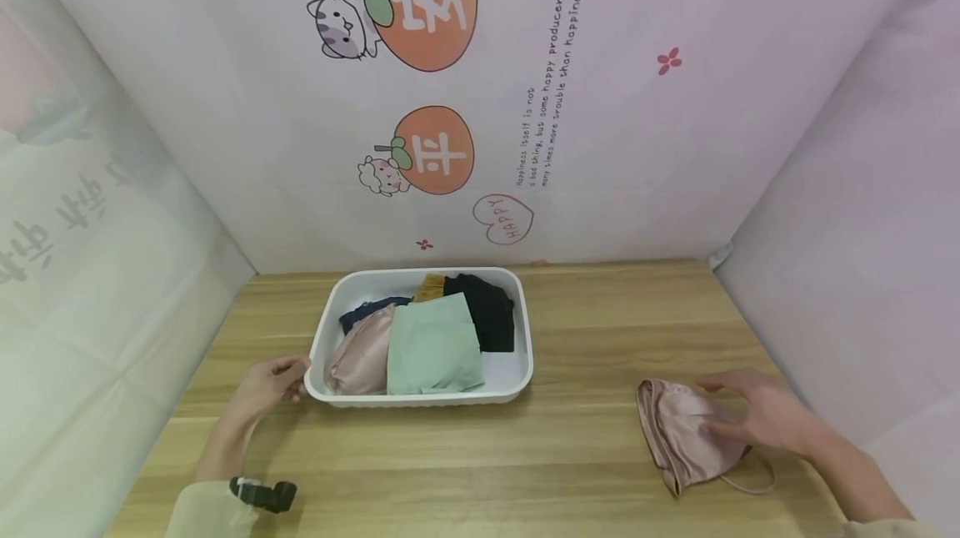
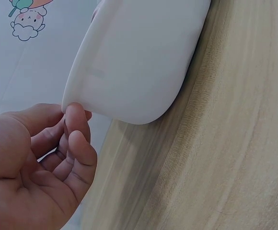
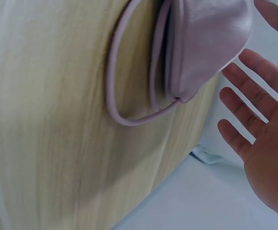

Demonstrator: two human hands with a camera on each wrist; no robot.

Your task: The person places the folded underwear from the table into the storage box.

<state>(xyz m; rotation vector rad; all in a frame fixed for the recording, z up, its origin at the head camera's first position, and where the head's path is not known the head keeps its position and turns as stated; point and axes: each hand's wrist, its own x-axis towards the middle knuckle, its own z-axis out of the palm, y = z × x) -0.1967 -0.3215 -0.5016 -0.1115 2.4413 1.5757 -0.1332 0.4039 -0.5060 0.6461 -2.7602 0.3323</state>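
Observation:
My left hand pinches the rim of a white plastic storage bin at its near left corner. In the left wrist view the thumb and index fingertip meet on that rim. My right hand is spread, its fingers straight, beside and partly over a folded pink satin garment. One thin strap of it loops out onto the table. Inside the bin lie a mint green folded cloth, a pink satin piece, a black cloth, a navy one and a mustard one.
The wood-grain table runs back to a printed white sheet. Sheets also hang along the left side and the right side. A dark wrist strap with a small device is worn on my left wrist.

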